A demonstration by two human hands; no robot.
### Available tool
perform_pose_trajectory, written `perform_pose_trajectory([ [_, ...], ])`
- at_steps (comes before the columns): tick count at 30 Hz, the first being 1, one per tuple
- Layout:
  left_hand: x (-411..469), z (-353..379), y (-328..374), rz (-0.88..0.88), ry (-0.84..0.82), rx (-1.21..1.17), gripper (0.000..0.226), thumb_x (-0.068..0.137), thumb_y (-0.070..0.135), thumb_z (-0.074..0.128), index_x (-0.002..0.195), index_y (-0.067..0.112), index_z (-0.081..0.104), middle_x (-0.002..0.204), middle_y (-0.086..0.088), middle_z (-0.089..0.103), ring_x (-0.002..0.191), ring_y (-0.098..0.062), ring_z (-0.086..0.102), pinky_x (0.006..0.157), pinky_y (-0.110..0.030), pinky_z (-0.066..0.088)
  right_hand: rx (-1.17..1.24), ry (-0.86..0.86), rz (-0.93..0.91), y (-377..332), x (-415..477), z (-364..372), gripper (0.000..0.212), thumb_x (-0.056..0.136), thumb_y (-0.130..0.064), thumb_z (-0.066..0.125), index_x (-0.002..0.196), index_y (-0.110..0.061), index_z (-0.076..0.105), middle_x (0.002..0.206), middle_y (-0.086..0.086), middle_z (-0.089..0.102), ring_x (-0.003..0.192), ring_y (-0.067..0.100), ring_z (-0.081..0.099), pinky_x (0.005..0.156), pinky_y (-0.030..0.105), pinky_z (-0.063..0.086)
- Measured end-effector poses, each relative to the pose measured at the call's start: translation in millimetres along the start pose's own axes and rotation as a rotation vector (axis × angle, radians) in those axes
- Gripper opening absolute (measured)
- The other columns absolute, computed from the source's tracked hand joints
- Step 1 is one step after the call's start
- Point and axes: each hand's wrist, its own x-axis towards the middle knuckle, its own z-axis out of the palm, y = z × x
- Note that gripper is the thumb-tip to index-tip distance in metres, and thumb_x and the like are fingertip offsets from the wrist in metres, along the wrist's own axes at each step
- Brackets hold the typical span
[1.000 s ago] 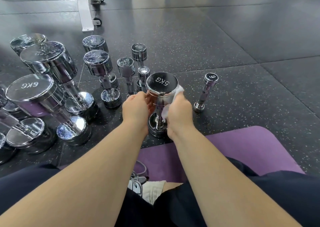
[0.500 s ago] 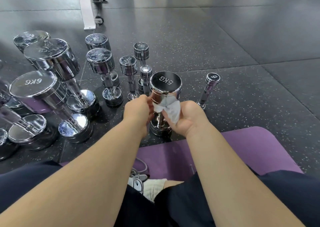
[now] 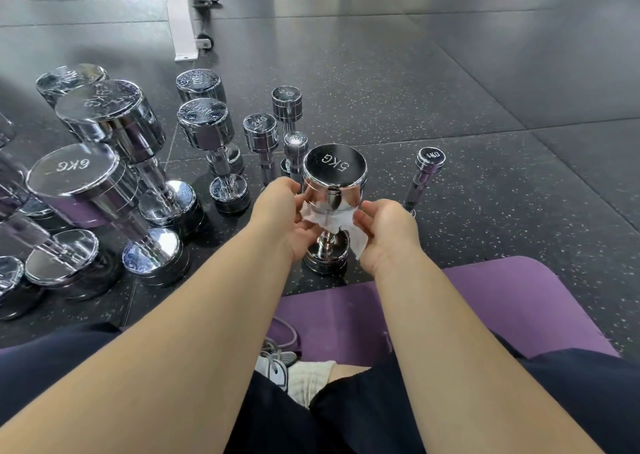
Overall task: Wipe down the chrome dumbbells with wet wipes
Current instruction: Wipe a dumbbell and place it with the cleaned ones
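Our left hand (image 3: pixel 285 216) and right hand (image 3: pixel 386 232) each pinch an end of the wet wipe (image 3: pixel 329 221), fingers curled, before the upright 5KG dumbbell (image 3: pixel 334 176)

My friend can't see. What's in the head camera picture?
The left hand and right hand pinch a white wipe in front of an upright 5KG dumbbell. More chrome dumbbells stand left of it, a 1KG dumbbell right.

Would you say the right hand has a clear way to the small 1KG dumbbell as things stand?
Probably yes: the 1KG dumbbell stands just beyond the right hand, nothing between them, though that hand holds the wet wipe.
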Motion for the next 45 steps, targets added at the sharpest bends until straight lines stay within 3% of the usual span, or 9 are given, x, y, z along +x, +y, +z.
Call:
perform_pose_trajectory([
  [3, 8.6, 4.2, -0.2, 0.025, 0.013, 0.027, 0.020, 0.099, 0.018, 0.040, 0.093, 0.006, 0.055, 0.072, -0.006, 0.058, 0.048, -0.013, 0.054, 0.053, -0.024, 0.053, 0.026, -0.020, -0.025, -2.5, -2.6, 5.0, 0.021, 0.094, -0.010, 0.045, 0.077, -0.007, 0.058, 0.071, 0.007, 0.056, 0.062, 0.018, 0.047, 0.058, 0.028, 0.041],
  [5, 21.4, 2.2, 5.0, 0.011, -0.007, -0.017, 0.028, 0.103, 0.024, 0.037, 0.096, 0.003, 0.054, 0.067, -0.004, 0.052, 0.037, -0.009, 0.045, 0.037, -0.015, 0.041, -0.006, -0.062, -0.021, -3.3, 1.3, 8.5, 0.026, 0.098, -0.022, 0.045, 0.082, -0.010, 0.062, 0.080, 0.007, 0.062, 0.073, 0.021, 0.055, 0.063, 0.030, 0.046],
  [12, 53.1, -5.1, 22.4, 0.062, -0.164, 0.009, 0.047, 0.101, 0.031, 0.043, 0.142, 0.007, 0.042, 0.122, -0.014, 0.064, 0.095, -0.028, 0.069, 0.073, -0.038, 0.060, -0.086, -0.363, 0.021, -23.0, 23.1, 13.5, 0.072, 0.099, -0.063, 0.025, 0.121, -0.006, 0.064, 0.116, 0.014, 0.070, 0.115, 0.030, 0.063, 0.106, 0.041, 0.044],
  [15, 49.3, -4.1, 23.3, 0.078, -0.219, 0.025, 0.029, 0.100, 0.020, 0.045, 0.119, 0.003, 0.059, 0.109, -0.011, 0.066, 0.085, -0.024, 0.066, 0.072, -0.032, 0.058, -0.044, -0.470, 0.066, -31.1, 22.5, 12.0, 0.082, 0.096, -0.068, 0.024, 0.118, 0.000, 0.065, 0.109, 0.018, 0.072, 0.098, 0.030, 0.070, 0.085, 0.039, 0.057],
  [21, 42.3, -6.5, 14.5, 0.200, -0.022, 0.238, 0.021, 0.091, 0.003, 0.046, 0.074, 0.011, 0.055, 0.050, 0.002, 0.058, 0.047, -0.011, 0.046, 0.049, -0.021, 0.047, 0.002, -0.250, 0.026, -28.2, 14.8, 5.5, 0.040, 0.103, -0.038, 0.042, 0.094, -0.004, 0.061, 0.076, 0.009, 0.070, 0.072, 0.020, 0.064, 0.055, 0.026, 0.055],
  [34, 13.6, -8.5, 16.5, 0.145, -0.095, 0.374, 0.036, 0.097, 0.051, 0.047, 0.091, 0.017, 0.060, 0.054, 0.005, 0.062, 0.063, -0.014, 0.061, 0.057, -0.028, 0.055, 0.016, -0.226, 0.025, -19.0, -13.8, -6.2, 0.017, 0.099, -0.009, 0.050, 0.087, -0.005, 0.061, 0.081, 0.009, 0.062, 0.076, 0.016, 0.060, 0.062, 0.025, 0.056],
  [37, 5.2, -7.2, 14.0, 0.143, -0.164, 0.443, 0.049, 0.088, 0.065, 0.053, 0.095, 0.018, 0.061, 0.081, -0.002, 0.070, 0.065, -0.017, 0.068, 0.059, -0.030, 0.057, 0.019, -0.244, -0.011, -17.5, -19.0, -4.2, 0.019, 0.101, -0.010, 0.049, 0.088, -0.005, 0.062, 0.083, 0.010, 0.064, 0.076, 0.017, 0.062, 0.068, 0.028, 0.058],
  [41, 3.9, -0.3, 11.1, 0.249, -0.175, 0.467, 0.029, 0.089, 0.045, 0.066, 0.093, 0.016, 0.066, 0.093, -0.011, 0.069, 0.068, -0.022, 0.071, 0.052, -0.027, 0.055, -0.158, -0.356, -0.005, -25.9, -22.3, -2.4, 0.031, 0.094, -0.047, 0.057, 0.090, -0.017, 0.066, 0.071, 0.000, 0.067, 0.068, 0.014, 0.064, 0.069, 0.029, 0.054],
  [45, 10.2, 8.4, 6.3, 0.315, -0.186, 0.440, 0.026, 0.089, 0.036, 0.068, 0.095, 0.011, 0.066, 0.084, -0.011, 0.069, 0.059, -0.018, 0.069, 0.043, -0.022, 0.050, -0.256, -0.346, -0.124, -25.2, -13.6, -0.3, 0.022, 0.086, -0.040, 0.070, 0.073, -0.023, 0.065, 0.079, 0.003, 0.063, 0.072, 0.018, 0.058, 0.055, 0.024, 0.046],
])
